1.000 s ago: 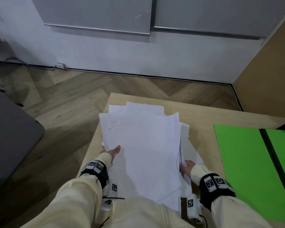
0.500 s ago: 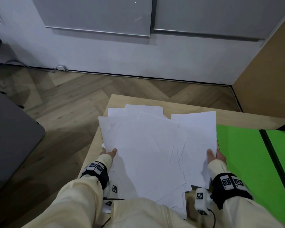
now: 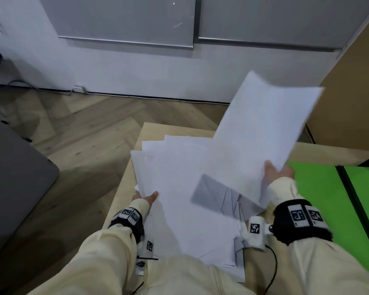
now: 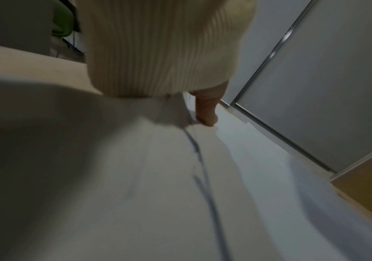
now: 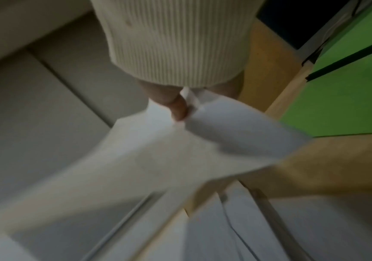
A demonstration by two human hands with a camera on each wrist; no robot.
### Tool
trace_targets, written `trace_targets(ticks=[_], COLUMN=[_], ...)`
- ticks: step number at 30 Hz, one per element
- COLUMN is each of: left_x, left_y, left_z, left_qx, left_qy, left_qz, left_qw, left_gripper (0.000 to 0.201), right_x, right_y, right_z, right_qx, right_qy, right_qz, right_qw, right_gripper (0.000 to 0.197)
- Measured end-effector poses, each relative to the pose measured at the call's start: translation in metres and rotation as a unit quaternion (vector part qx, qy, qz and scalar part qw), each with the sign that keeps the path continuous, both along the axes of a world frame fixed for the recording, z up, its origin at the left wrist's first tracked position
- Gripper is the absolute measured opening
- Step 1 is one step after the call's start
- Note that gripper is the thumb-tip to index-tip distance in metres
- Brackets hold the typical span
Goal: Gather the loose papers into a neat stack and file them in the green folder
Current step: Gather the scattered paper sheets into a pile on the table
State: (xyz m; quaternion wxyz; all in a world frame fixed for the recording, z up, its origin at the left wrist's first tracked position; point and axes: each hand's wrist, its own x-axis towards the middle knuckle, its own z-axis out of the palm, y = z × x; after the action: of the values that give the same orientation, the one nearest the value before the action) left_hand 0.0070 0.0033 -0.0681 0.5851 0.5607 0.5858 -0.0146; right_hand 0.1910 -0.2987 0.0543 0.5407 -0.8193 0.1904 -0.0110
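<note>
A loose pile of white papers [image 3: 179,188] lies fanned on the light wooden table [image 3: 119,192]. My left hand [image 3: 146,198] holds the pile's left edge, thumb on top; the left wrist view shows that thumb [image 4: 205,113] pressed on the sheets [image 4: 180,194]. My right hand [image 3: 277,171] pinches a few white sheets [image 3: 262,133] by their near edge and holds them raised and tilted above the pile's right side. The right wrist view shows the thumb [image 5: 178,109] on those sheets [image 5: 180,159]. The open green folder [image 3: 328,209] lies flat to the right.
The table's left edge drops to a herringbone wood floor [image 3: 83,135]. A dark grey surface [image 3: 13,177] sits at the left. A wooden panel [image 3: 354,92] stands at the back right, and a white wall [image 3: 136,67] runs behind.
My right hand drew a few sheets out from the pile's right side, moved right and lifted them into the air. The left hand stayed on the pile's left edge.
</note>
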Motion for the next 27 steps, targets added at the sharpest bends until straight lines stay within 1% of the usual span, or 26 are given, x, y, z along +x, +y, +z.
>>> trace_targets(ticks=[1,2,3,4,6,9,11,12,14,15,16,17,18,19,21,23,25,27], left_x=[0.0,0.0,-0.002,-0.001,0.0,0.003,0.004,0.006,0.005,0.006,0.006,0.007,0.008,0.009,0.011,0.012,0.012,0.014], left_y=[-0.002,-0.003,-0.004,-0.003,0.001,0.003,0.001,-0.001,-0.007,-0.009,-0.009,-0.009,-0.009,-0.008,-0.006,-0.003,-0.001,0.0], left_z=[0.003,0.004,0.008,0.01,0.012,0.007,-0.01,-0.01,0.008,0.014,0.014,0.016,0.017,0.017,0.016,0.016,0.012,0.008], left_qx=[-0.012,-0.013,-0.009,-0.004,-0.016,-0.035,-0.062,-0.057,0.006,0.047,0.062,0.068,0.068,0.072,0.074,0.074,0.061,0.021], left_qy=[-0.003,0.0,0.02,0.037,0.031,-0.02,-0.053,-0.063,-0.014,0.023,0.046,0.055,0.062,0.066,0.076,0.085,0.076,0.027], left_qz=[0.0,-0.01,-0.027,-0.033,-0.019,-0.025,0.017,0.017,-0.045,-0.077,-0.088,-0.094,-0.103,-0.113,-0.133,-0.127,-0.096,-0.059], left_qw=[1.0,1.0,0.999,0.999,0.999,0.999,0.997,0.996,0.999,0.996,0.993,0.992,0.99,0.989,0.985,0.985,0.991,0.998], left_gripper=[0.098,0.103,0.102,0.1,0.102,0.113,0.121,0.119,0.101,0.091,0.083,0.078,0.075,0.073,0.067,0.061,0.061,0.07], right_x=[-0.006,-0.014,-0.023,-0.033,-0.048,-0.06,-0.064,-0.067,-0.07,-0.067,-0.061,-0.054,-0.045,-0.036,-0.025,-0.024,-0.029,-0.031], right_y=[0.004,0.008,0.012,0.016,0.022,0.034,0.044,0.047,0.05,0.049,0.046,0.04,0.031,0.02,-0.005,-0.022,-0.028,-0.029], right_z=[-0.015,-0.028,-0.037,-0.045,-0.059,-0.079,-0.086,-0.088,-0.089,-0.089,-0.089,-0.089,-0.088,-0.088,-0.088,-0.088,-0.089,-0.09], right_qx=[-0.005,-0.023,-0.055,-0.092,-0.14,-0.178,-0.171,-0.167,-0.188,-0.196,-0.195,-0.19,-0.196,-0.218,-0.277,-0.306,-0.301,-0.276], right_qy=[0.052,0.1,0.134,0.15,0.165,0.204,0.231,0.244,0.247,0.23,0.208,0.183,0.169,0.173,0.208,0.215,0.214,0.215], right_qz=[0.019,0.054,0.102,0.149,0.215,0.276,0.296,0.314,0.369,0.373,0.355,0.322,0.281,0.248,0.217,0.208,0.209,0.211], right_qw=[0.998,0.993,0.984,0.973,0.952,0.922,0.911,0.902,0.876,0.877,0.89,0.909,0.924,0.928,0.913,0.904,0.905,0.913], right_gripper=[0.055,0.053,0.048,0.043,0.04,0.048,0.05,0.05,0.051,0.048,0.042,0.036,0.035,0.038,0.049,0.053,0.051,0.051])
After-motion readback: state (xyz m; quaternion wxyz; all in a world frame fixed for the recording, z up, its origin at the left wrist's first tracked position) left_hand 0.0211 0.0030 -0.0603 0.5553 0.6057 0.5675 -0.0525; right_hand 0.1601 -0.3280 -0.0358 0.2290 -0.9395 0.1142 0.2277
